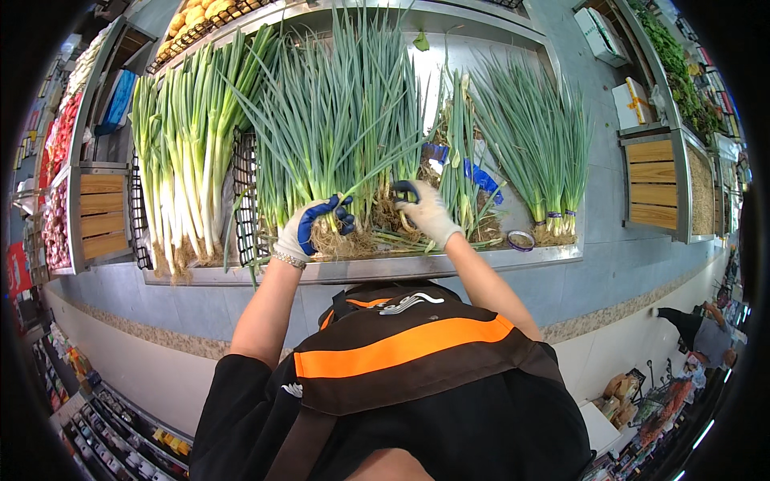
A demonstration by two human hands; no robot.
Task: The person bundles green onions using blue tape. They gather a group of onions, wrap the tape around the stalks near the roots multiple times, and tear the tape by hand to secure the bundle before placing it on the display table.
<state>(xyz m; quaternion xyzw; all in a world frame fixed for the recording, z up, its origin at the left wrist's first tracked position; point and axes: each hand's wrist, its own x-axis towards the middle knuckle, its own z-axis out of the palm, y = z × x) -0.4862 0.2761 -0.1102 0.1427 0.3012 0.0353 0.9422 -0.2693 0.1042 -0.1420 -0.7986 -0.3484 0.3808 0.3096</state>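
My left hand [323, 226], in a white glove with a blue coated palm, is closed around the base of a bunch of green onions [316, 135], its roots hanging below the fingers. To the right, my right hand [424, 210], gloved alike, has its fingers curled at the root end of a green onion [407, 222]; how firmly it grips is hidden. More green onions [379, 90] lie behind both hands. Bunches bound with purple tape [554, 214] lie at the right, beside a roll of purple tape [521, 240] on the metal display table [421, 263].
Thick leeks [192, 180] lie at the left by a black plastic crate [243, 198]. Loose stalks and a blue strip [483, 180] lie right of centre. The table's raised metal rim runs before me. Wooden-sided stands [651, 180] flank the aisles. A person [710, 333] is far off at right.
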